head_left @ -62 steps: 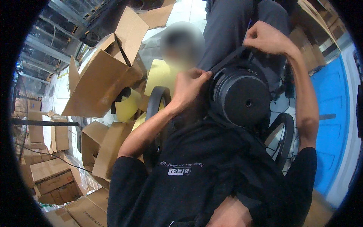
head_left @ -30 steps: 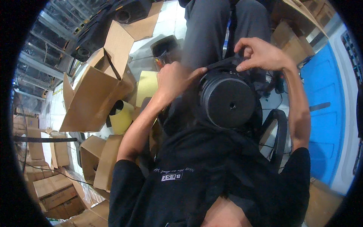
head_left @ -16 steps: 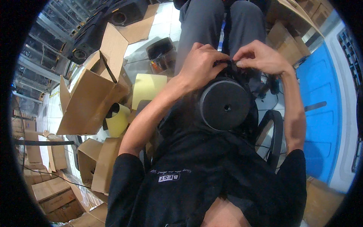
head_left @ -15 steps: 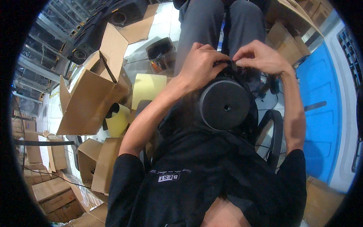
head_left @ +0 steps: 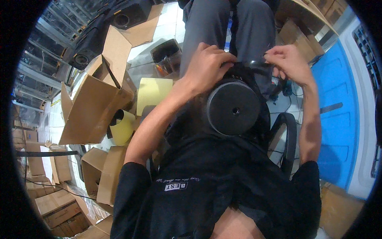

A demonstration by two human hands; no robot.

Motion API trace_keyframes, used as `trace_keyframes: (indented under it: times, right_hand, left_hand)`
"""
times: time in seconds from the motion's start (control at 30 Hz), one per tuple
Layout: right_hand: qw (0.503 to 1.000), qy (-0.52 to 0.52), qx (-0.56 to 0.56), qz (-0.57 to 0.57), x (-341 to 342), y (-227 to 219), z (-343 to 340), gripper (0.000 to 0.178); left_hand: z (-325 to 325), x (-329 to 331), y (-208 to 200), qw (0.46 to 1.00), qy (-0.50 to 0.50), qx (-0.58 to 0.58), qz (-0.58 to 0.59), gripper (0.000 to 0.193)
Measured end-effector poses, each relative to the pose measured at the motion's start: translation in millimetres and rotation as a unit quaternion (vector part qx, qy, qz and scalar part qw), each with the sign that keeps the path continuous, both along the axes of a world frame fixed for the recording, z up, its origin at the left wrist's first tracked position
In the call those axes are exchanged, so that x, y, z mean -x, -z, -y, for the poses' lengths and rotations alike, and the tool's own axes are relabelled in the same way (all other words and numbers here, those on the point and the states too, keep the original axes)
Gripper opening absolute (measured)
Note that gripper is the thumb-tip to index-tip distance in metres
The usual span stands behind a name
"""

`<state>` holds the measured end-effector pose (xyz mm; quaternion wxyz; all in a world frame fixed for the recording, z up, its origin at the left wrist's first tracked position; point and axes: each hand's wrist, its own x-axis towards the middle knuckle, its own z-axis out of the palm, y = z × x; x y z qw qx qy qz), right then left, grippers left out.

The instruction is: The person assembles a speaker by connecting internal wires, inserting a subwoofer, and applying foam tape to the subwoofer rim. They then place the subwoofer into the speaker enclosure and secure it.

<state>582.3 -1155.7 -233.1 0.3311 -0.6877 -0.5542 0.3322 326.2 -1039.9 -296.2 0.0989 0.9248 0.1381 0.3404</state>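
In my lap rests a round black disc-shaped part (head_left: pixel 234 109) with a small hole near its middle; it looks like the magnet end of a loudspeaker. At its far edge my left hand (head_left: pixel 211 63) is closed, thumb and fingers pinching something dark against the part. To the right my right hand (head_left: pixel 290 65) is closed in a pinch on a dark, shiny strip (head_left: pixel 256 63), which looks like tape. The strip runs from the right fingertips back toward the left hand. What the left fingertips hold is hidden in the dark area.
At left on the floor are an open cardboard box (head_left: pixel 93 105), yellow rolled sheets (head_left: pixel 154 95) and a smaller box (head_left: pixel 113 173). Black speaker cabinets (head_left: pixel 129 16) stand at far left. A blue panel (head_left: pixel 338 107) lies at right, beside a chair armrest (head_left: pixel 287 139).
My right hand has moved right, away from the left hand, and the dark strip now stretches across the gap. My left hand has shifted slightly left.
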Motion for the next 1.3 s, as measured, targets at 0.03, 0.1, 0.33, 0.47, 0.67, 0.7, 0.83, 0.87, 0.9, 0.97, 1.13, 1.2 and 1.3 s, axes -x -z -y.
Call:
trace_keyframes:
  times: [0.03,0.1,0.33,0.47,0.67,0.7,0.83,0.87,0.9,0.97,1.13,1.2,1.3]
  right_hand:
    - [0.998,0.026,-0.033,-0.044,-2,0,5,0.029]
    - [0.986,0.069,-0.091,-0.124,-3,2,12,0.03]
    - [0.948,0.095,-0.222,-0.206,8,10,17,0.032]
    - [0.965,0.138,-0.198,-0.105,9,5,17,0.03]
    - [0.979,0.114,-0.153,-0.074,3,2,29,0.019]
    - [0.975,0.105,-0.163,-0.104,2,4,31,0.018]
    - [0.963,0.026,-0.204,-0.173,-3,13,32,0.016]
    - [0.966,0.016,-0.196,-0.171,-5,13,32,0.017]
    - [0.965,-0.005,-0.2,-0.171,-7,13,33,0.017]
    - [0.97,-0.017,-0.185,-0.159,-9,10,36,0.018]
    - [0.971,-0.046,-0.234,-0.016,5,4,42,0.016]
    - [0.972,0.0,-0.23,0.041,12,0,42,0.015]
    - [0.97,0.035,-0.227,0.077,12,-7,35,0.017]
  left_hand:
    - [-2,0,-2,1.0,0.01,0.0,-0.012,0.016]
    - [-6,-1,-8,0.999,0.026,0.004,-0.048,0.016]
    - [-10,2,-26,0.973,0.049,0.212,-0.071,0.021]
    - [-11,-1,-31,0.979,0.069,0.178,-0.074,0.019]
    - [-8,-5,-29,0.978,0.058,0.19,-0.064,0.021]
    - [-8,-6,-29,0.978,0.057,0.193,-0.062,0.021]
    - [-7,-9,-27,0.979,0.049,0.184,-0.072,0.023]
    - [-8,-9,-27,0.98,0.048,0.182,-0.071,0.024]
    - [-8,-9,-27,0.98,0.048,0.18,-0.07,0.024]
    - [-8,-8,-28,0.981,0.051,0.176,-0.068,0.024]
    - [-11,-5,-34,0.978,0.053,0.18,-0.089,0.023]
    - [-14,-4,-35,0.978,0.065,0.176,-0.086,0.022]
    - [-20,-2,-36,0.979,0.079,0.167,-0.084,0.022]
